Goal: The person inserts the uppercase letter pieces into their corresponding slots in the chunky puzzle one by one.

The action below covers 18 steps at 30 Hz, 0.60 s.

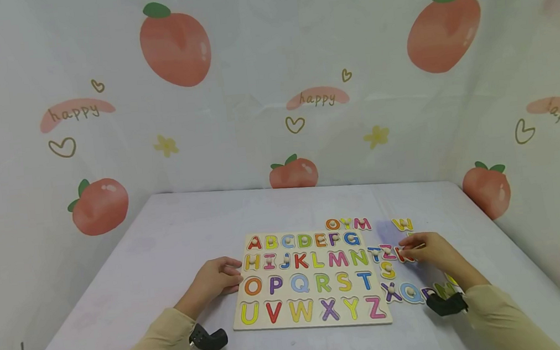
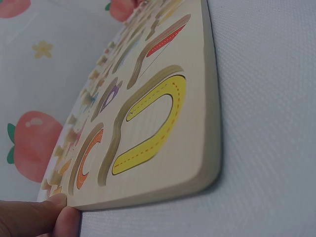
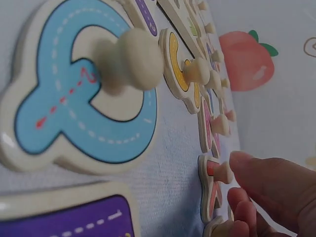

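A wooden alphabet puzzle board (image 1: 239,327) lies on the table, with knobbed letters A to J seated in its upper rows. My left hand (image 1: 214,278) rests at the board's left edge; in the left wrist view the fingertips (image 2: 58,200) touch the rim near a corner. To the right, my right hand (image 1: 431,248) reaches over the loose red K piece (image 1: 404,254). Thumb and fingers come right up to the wooden knob (image 3: 224,173) of a red piece in the right wrist view, the piece still lying on the table. Whether they grip it I cannot tell.
Loose letters lie right of the board: blue T (image 1: 374,254), pink Z (image 1: 387,251), yellow S (image 1: 387,269), purple X (image 1: 392,292), blue Q (image 1: 411,292) and yellow W (image 1: 402,224). Orange O (image 1: 332,224), Y (image 1: 346,223) and pink M (image 1: 362,224) are by its top edge.
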{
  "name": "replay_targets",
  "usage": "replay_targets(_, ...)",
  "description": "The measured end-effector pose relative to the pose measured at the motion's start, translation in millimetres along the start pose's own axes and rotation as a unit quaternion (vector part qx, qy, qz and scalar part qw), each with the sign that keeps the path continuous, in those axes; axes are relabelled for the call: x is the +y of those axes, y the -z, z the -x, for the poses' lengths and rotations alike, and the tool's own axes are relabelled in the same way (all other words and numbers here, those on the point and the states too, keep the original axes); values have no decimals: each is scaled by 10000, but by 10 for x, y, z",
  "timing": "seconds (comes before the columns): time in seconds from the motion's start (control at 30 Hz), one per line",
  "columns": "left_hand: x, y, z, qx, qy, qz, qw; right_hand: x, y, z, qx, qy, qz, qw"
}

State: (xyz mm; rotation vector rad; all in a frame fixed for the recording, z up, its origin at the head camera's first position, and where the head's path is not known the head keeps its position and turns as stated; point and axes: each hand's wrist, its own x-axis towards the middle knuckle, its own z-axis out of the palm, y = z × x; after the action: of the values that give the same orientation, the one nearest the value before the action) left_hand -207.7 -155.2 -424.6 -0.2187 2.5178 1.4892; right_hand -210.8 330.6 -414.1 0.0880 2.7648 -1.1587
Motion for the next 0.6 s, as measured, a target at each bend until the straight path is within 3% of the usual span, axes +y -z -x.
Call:
replay_targets(0.3, 1, -11, -8, -6, 9, 4, 10000, -48, 1, -28, -129, -194, 219, 9995)
replay_targets(0.6, 18, -3, 10, 18, 20, -40, 10000, -56, 1, -34, -165, -22, 269, 9995)
